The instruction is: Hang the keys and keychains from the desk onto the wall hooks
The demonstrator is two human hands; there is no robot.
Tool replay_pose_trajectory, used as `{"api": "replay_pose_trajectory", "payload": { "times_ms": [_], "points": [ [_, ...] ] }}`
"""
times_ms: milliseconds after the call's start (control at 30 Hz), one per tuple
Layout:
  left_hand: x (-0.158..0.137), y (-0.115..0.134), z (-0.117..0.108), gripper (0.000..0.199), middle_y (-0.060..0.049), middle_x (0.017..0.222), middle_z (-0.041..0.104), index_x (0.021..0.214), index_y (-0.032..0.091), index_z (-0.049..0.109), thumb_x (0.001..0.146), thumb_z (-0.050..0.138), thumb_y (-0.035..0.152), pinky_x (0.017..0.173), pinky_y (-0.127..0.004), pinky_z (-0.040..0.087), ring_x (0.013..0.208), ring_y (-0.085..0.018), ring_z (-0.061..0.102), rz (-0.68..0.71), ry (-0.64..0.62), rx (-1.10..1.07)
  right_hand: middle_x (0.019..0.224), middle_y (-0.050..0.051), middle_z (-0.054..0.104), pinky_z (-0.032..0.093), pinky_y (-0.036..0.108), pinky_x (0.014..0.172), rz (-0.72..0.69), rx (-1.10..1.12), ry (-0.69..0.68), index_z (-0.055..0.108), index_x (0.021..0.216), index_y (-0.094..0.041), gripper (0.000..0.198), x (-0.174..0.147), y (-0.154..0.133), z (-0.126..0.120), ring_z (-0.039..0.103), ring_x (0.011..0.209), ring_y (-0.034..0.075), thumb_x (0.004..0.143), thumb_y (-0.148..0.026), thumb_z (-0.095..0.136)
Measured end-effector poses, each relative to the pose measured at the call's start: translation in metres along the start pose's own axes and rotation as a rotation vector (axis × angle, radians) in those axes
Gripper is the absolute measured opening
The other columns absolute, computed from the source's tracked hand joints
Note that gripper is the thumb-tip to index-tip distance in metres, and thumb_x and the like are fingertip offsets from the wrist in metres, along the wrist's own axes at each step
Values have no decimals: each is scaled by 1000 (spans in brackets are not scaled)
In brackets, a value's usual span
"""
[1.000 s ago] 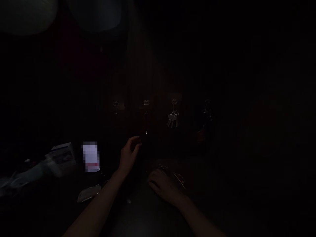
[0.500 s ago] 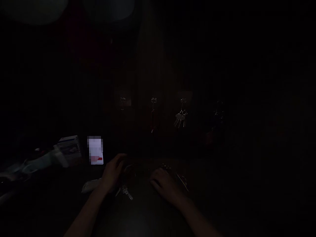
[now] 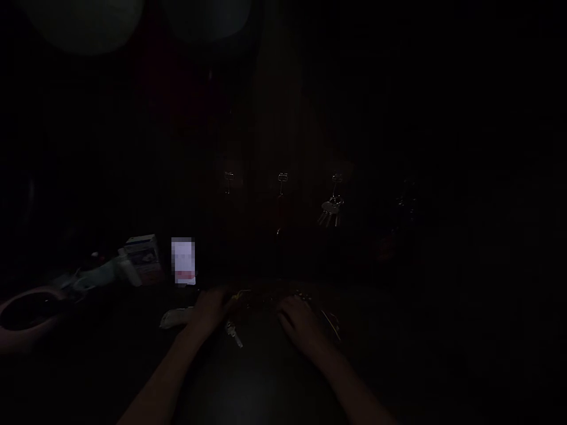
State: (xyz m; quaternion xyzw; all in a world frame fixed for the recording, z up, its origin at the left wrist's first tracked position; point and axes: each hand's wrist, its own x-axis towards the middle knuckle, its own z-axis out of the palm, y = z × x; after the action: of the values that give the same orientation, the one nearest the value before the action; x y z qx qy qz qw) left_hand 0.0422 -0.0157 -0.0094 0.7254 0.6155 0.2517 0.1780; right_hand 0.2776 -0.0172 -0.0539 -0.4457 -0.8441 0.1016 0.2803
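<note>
The scene is very dark. My left hand (image 3: 213,308) is low over the dark tabletop, its fingertips by a thin yellowish item (image 3: 240,294); whether they grip it is lost in the dark. Just below that hand lies a bunch of keys (image 3: 234,334). A pale flat object (image 3: 176,317) sits partly behind my left wrist. My right hand (image 3: 297,319) rests on the table with the thumb apart from the fingers. Small shiny bits (image 3: 303,295) lie at its fingertips, and a thin pale strip (image 3: 331,324) lies to its right.
Metal hooks line the back: a left hook (image 3: 228,177), a middle hook (image 3: 282,177) with something dangling, and a right hook with hanging keys (image 3: 331,208). On the left stand a bright blurred-out panel (image 3: 183,258), a small box (image 3: 144,260) and a pinkish ring-shaped rim (image 3: 26,339).
My left hand has come down closer to the table, beside the yellowish item. The right hand stays in nearly the same pose. The view has shifted slightly left, bringing the pinkish rim into sight.
</note>
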Motion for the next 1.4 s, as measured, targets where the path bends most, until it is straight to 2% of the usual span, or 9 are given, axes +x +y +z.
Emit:
{"api": "replay_pose_trajectory", "payload": {
  "times_ms": [167, 300, 400, 533, 667, 800, 933, 1133, 1400],
  "points": [
    [0, 10, 23, 25, -5, 93, 71, 95, 23, 65, 84, 48, 37, 67, -26, 43, 84, -22, 65, 32, 13, 30, 115, 5, 57, 36, 39, 92, -87, 9, -107, 56, 114, -26, 30, 2, -22, 2, 48, 107, 21, 86, -17, 50],
    [-2, 10, 32, 26, -7, 88, 70, 92, 20, 65, 86, 45, 37, 67, -28, 44, 80, -22, 65, 42, 80, 89, 114, 6, 58, 37, 39, 90, -41, -49, -180, 61, 100, -22, 19, 5, -31, 5, 48, 107, 23, 83, -19, 55],
    [-3, 5, 32, 26, -7, 93, 69, 95, 20, 64, 87, 44, 35, 74, -30, 44, 86, -22, 63, 51, 133, 104, 110, 7, 59, 37, 39, 89, -11, -75, -183, 60, 94, -18, 14, 5, -27, 4, 49, 104, 23, 82, -14, 54],
    [-3, -2, 30, 27, -8, 111, 62, 111, 21, 58, 87, 44, 24, 87, -36, 41, 102, -23, 56, 87, 218, 121, 101, 6, 59, 38, 35, 85, -33, -45, -136, 57, 90, -18, 14, 0, -21, 2, 51, 97, 20, 79, -10, 52],
    [-7, 4, 33, 38, -6, 120, 58, 116, 26, 55, 81, 47, 12, 94, -40, 38, 111, -23, 52, 256, 285, 102, 88, 4, 60, 41, 32, 77, -30, 37, -50, 55, 80, -19, 11, 0, -19, 4, 54, 85, 18, 77, -10, 50],
    [-17, 23, 45, 24, -4, 111, 64, 104, 26, 61, 86, 46, 24, 96, -42, 38, 111, -23, 52, 346, 220, -7, 80, 1, 61, 44, 26, 69, 77, 297, 71, 53, 83, -20, 10, 5, -17, 10, 58, 74, 15, 81, -14, 46],
    [-23, 35, 56, 19, -4, 99, 68, 98, 25, 63, 85, 50, 26, 102, -44, 32, 106, -23, 54, 395, 111, -70, 81, 3, 63, 45, 26, 70, 106, 419, 223, 53, 83, -21, 9, 8, -17, 15, 61, 77, 16, 84, -20, 44],
    [-22, 31, 61, 14, -4, 92, 67, 90, 23, 63, 84, 52, 28, 92, -40, 40, 95, -22, 58, 356, 112, -105, 79, 3, 64, 45, 25, 69, 86, 471, 244, 54, 84, -21, 12, 7, -20, 14, 61, 76, 16, 85, -25, 43],
    [-17, 28, 64, 14, -3, 87, 68, 83, 21, 63, 82, 51, 29, 83, -33, 44, 87, -20, 60, 262, 166, -198, 83, 3, 67, 48, 26, 72, 221, 674, 351, 56, 94, -21, 20, 8, -22, 15, 63, 79, 16, 85, -30, 40]
  ]
}}
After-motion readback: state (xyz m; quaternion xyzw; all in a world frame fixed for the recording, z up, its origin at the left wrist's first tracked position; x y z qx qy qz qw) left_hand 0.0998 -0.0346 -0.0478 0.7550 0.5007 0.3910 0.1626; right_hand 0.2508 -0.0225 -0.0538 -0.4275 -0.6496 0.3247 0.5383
